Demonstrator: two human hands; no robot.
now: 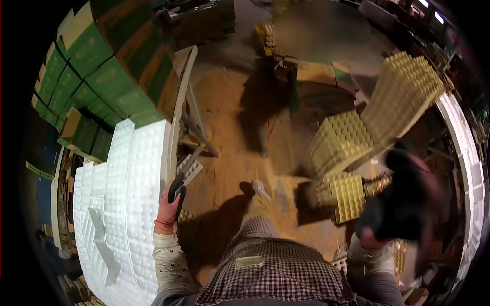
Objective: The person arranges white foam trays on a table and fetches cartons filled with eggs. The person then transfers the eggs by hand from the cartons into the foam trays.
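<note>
My left hand (170,205), in a pink and black glove, hangs beside the edge of a brightly lit white dimpled surface (145,183). Its dark fingertips are apart, and I see nothing held between them. A grey bar (192,160) shows just past the fingertips; whether they touch it I cannot tell. Out to the right, my right hand (395,204) is smeared by motion into a dark shape with pink patches. Its fingers, and anything in them, cannot be made out. It is nearest to a short stack of yellowish egg trays (341,196).
Green and brown cartons (99,71) are piled at the left. Taller egg tray stacks (400,97) stand on the right, with an open cardboard box (319,76) farther back. Brown floor (229,112) runs between them. A white lit strip (467,163) curves along the far right.
</note>
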